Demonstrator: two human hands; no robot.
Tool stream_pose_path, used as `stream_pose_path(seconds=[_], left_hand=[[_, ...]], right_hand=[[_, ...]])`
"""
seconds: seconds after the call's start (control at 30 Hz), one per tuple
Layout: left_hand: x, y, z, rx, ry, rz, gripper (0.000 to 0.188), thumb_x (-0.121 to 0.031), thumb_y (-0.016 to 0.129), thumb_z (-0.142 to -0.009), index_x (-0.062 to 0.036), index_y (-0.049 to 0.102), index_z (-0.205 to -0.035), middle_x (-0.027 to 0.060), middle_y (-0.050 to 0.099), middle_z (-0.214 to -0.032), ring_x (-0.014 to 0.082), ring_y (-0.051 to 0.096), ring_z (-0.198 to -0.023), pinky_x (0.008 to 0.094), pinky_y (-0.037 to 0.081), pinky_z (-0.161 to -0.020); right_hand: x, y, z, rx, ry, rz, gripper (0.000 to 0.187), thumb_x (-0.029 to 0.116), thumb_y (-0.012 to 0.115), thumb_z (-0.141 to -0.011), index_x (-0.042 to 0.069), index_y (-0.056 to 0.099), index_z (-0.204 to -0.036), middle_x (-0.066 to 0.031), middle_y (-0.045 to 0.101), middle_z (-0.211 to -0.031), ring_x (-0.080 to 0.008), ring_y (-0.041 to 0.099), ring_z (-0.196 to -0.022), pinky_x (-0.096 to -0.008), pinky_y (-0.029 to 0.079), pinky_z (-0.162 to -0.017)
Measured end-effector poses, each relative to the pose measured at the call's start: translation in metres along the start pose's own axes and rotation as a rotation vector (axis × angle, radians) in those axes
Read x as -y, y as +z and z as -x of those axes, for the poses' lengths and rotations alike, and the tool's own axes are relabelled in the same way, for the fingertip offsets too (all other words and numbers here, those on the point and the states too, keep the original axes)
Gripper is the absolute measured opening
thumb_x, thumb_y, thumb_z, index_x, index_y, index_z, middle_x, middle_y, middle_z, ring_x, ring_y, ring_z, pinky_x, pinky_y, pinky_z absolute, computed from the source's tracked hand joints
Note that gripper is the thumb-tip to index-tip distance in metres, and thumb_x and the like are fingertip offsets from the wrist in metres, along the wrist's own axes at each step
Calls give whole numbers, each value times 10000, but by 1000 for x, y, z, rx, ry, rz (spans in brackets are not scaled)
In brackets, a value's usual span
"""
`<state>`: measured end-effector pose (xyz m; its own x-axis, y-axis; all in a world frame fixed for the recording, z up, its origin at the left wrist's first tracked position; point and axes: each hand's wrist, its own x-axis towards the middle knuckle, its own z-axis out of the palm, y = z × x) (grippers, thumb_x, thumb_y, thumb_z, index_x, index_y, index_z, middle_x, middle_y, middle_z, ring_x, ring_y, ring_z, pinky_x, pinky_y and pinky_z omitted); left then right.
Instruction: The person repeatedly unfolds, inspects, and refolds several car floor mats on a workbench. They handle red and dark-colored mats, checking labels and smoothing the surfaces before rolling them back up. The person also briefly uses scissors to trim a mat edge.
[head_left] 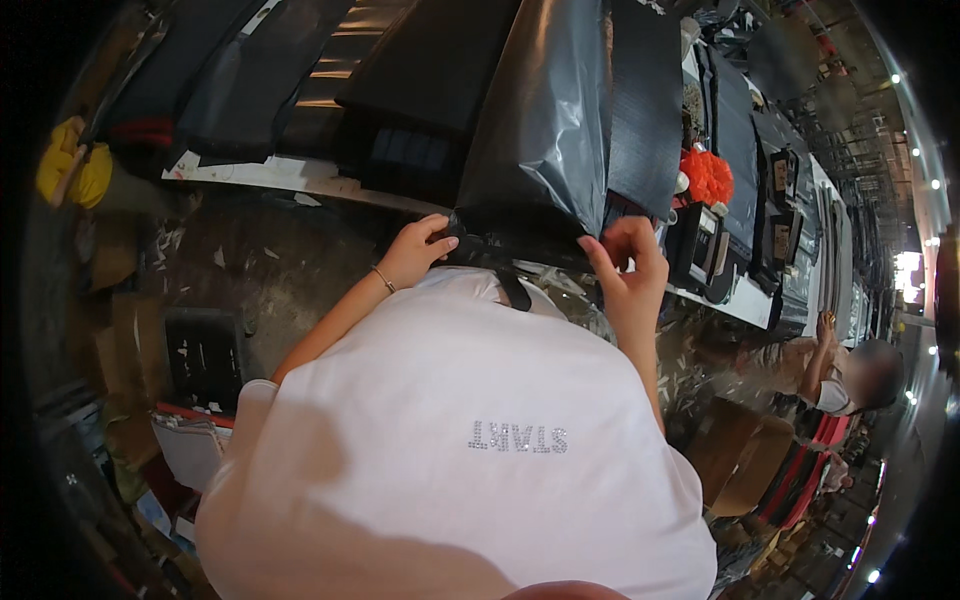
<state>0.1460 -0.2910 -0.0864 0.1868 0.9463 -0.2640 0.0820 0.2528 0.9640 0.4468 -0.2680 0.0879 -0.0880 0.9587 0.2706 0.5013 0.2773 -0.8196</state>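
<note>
A glossy black plastic sheet (540, 130) lies lengthwise over the table in front of me, its near end hanging at the table's edge. My left hand (415, 252) is closed at the left corner of that near end, thumb and fingers round a dark edge. At the right corner, my right hand (628, 262) pinches the sheet's edge between thumb and curled fingers. Between my hands runs a dark strip along the near end; whether it belongs to the sheet or to something under it I cannot tell.
More black panels (420, 110) cover the white table (300, 178) to the left. To the right are a textured black panel (643, 110), an orange-red bundle (706, 178) and black frames (692, 245). A co-worker (830, 375) is at far right, a cardboard box (735, 455) below.
</note>
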Motion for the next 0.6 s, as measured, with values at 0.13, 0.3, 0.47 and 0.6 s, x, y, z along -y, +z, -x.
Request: stream_pose_path(seconds=[0.13, 0.3, 0.47, 0.6], left_hand=[[-19, -1, 9, -47, 120, -243, 141, -73, 708, -984, 50, 684, -1049, 54, 527, -923, 138, 535, -815, 297, 477, -737], [-56, 11, 11, -24, 177, -152, 145, -26, 717, -944, 45, 711, -1070, 68, 531, -913, 180, 539, -795, 313, 467, -736], [-44, 4, 6, 17, 142, -131, 142, -18, 694, -968, 48, 717, -1092, 59, 593, -964, 147, 575, -869, 295, 490, -791], [-41, -6, 7, 121, -136, 34, 176, -61, 697, -988, 29, 728, -1136, -9, 670, -1006, 100, 585, -850, 253, 503, -800]], right_hand=[[19, 39, -24, 567, -131, -70, 205, 36, 785, -893, 19, 625, -1021, -84, 651, -842, -203, 658, -709, -339, 514, -642], [-23, 114, -37, 694, -236, 40, 227, 118, 760, -896, 14, 616, -1037, -175, 693, -977, -353, 704, -877, -440, 557, -766], [-26, 115, -24, 631, -351, 68, 182, 123, 735, -923, 8, 609, -987, -153, 666, -945, -377, 675, -846, -430, 548, -727], [-19, 25, 0, 698, -16, -401, 171, 117, 724, -974, 19, 592, -927, -49, 611, -825, -159, 633, -726, -332, 495, -622]])
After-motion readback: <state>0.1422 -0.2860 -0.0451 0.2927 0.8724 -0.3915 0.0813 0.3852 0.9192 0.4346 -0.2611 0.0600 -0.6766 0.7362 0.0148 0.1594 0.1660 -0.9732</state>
